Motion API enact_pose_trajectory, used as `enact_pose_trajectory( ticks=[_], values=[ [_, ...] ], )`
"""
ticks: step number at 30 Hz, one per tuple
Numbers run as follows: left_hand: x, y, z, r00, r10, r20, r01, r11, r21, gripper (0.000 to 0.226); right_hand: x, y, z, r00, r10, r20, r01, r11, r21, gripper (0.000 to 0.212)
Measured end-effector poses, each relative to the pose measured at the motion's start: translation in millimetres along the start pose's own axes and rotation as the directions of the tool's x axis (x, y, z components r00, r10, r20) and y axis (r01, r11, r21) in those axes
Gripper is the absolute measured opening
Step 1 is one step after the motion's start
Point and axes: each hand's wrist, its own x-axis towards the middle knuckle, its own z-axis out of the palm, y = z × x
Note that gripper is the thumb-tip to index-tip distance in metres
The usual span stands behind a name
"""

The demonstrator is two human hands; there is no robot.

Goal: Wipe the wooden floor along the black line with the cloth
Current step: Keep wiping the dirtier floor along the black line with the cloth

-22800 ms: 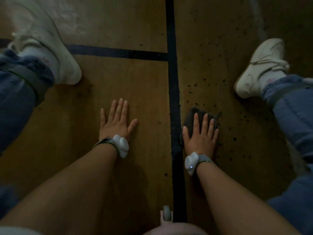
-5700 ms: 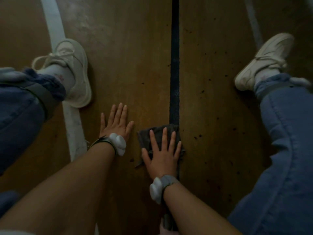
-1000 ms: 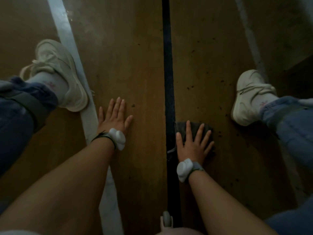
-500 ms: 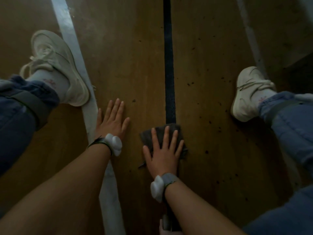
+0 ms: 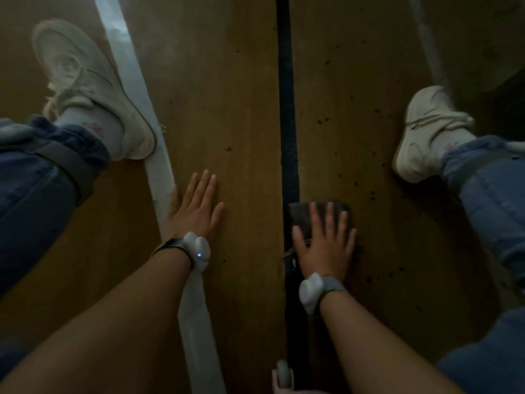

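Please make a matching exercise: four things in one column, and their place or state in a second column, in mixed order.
1. cloth
2. left hand
3. white tape line
4. black line

a. flat on bare wood, holding nothing
b. under the left shoe
c. under the right hand
d. runs between the two hands

Pairs: 1-c, 2-a, 3-b, 4-d

A sports hall: varnished wooden floor (image 5: 233,109) painted with a black line (image 5: 287,109) and a white line (image 5: 133,69)

The wooden floor (image 5: 233,109) looks smooth with a dull sheen and dark specks; the cloth (image 5: 302,220) is dark and matt.
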Motion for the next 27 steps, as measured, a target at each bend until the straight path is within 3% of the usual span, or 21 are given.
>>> enact_pose_trajectory(
  ticks=[2,4,10,12,15,18,27],
  values=[
    [-9.2,2.8,5.7,1.0,-0.013,-0.025,0.013,1.0,0.011,0.062,0.1,27.3,0.0,0.986,0.159,-0.044,-0.156,0.986,0.065,0.067],
    [-15.3,7.3,10.1,0.998,-0.039,-0.039,0.04,0.999,0.036,0.063,1.9,38.1,1.0,0.971,0.229,-0.07,-0.222,0.97,0.099,0.068],
    [-20.2,9.6,14.3,0.998,-0.055,-0.016,0.056,0.998,0.031,0.064,-10.3,16.9,0.6,0.972,0.23,-0.042,-0.226,0.97,0.089,0.065],
    [-18.2,9.3,12.6,0.998,-0.056,0.009,0.056,0.998,0.028,0.064,-26.4,-4.2,2.9,0.987,0.159,-0.017,-0.158,0.987,0.04,0.067],
    [-16.4,10.4,7.2,0.995,-0.068,0.073,0.066,0.997,0.031,0.064,-66.6,-49.0,20.9,0.995,-0.087,0.05,0.087,0.996,-0.004,0.07],
    [-12.8,9.3,5.1,0.99,-0.082,0.119,0.079,0.997,0.027,0.064,-103.0,-74.4,41.8,0.962,-0.271,-0.002,0.271,0.962,-0.005,0.072],
    [-10.6,6.7,7.7,0.991,-0.085,0.107,0.081,0.996,0.037,0.065,-90.9,-48.5,43.6,0.922,-0.387,0.002,0.387,0.921,-0.04,0.071]
  ],
)
